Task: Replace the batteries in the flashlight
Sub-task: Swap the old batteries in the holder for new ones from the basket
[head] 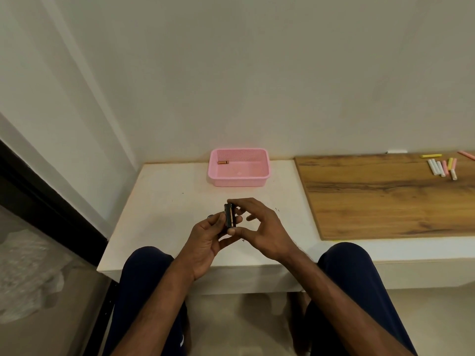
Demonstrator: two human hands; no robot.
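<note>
My battery holder (229, 215) is black with a gold streak. The far basket (239, 182) is pink with perforated walls, its battery (223, 162) copper. Right, the board (385, 196) shows brown wood grain; chalks (442, 167) white, pink, yellow. My trousers (144, 291) are navy.

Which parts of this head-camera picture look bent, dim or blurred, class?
Head view: the wide lens bows the table edge and the left wall lines; light is soft and even, without glare; the held black part is dark, its detail unreadable; the floor at left is blurred.
</note>
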